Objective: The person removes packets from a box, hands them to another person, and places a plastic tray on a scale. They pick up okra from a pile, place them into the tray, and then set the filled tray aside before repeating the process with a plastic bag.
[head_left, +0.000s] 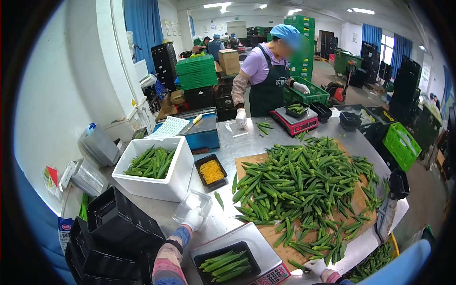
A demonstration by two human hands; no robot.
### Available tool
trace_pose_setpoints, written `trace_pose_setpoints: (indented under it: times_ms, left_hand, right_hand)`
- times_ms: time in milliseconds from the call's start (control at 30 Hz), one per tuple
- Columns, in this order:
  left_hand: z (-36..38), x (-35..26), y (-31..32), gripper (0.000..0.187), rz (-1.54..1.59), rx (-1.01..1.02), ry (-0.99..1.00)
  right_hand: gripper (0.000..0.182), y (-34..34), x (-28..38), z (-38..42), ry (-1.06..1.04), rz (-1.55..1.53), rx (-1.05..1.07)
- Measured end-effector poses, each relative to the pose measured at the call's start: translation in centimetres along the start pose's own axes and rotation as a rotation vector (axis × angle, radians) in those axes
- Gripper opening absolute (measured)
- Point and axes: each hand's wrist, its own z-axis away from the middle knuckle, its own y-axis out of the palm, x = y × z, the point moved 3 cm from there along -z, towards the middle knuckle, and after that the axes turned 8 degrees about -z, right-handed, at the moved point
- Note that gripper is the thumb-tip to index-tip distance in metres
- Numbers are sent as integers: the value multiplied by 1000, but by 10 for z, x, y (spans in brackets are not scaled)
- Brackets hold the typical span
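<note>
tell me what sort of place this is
Probably a vegetable packing room: loose okra heaped over a metal table, a scale bearing a black tray with okra in it, and green crates stacked behind.

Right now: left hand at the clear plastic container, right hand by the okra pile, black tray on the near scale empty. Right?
One fix: the black tray on the near scale holds okra, as the head view shows. Left hand at the clear plastic container and right hand by the okra pile stand.
</note>
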Motion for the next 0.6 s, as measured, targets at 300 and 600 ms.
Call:
trace_pose_setpoints:
  times_ms: [300, 600]
  left_hand:
    - [-5, 40, 16, 25, 507, 183, -205]
    - [13, -9, 0, 22, -216, -171, 115]
  right_hand:
    - [22, -5, -15, -13, -34, 7, -18]
    - [23, -5, -11, -9, -16, 16, -31]
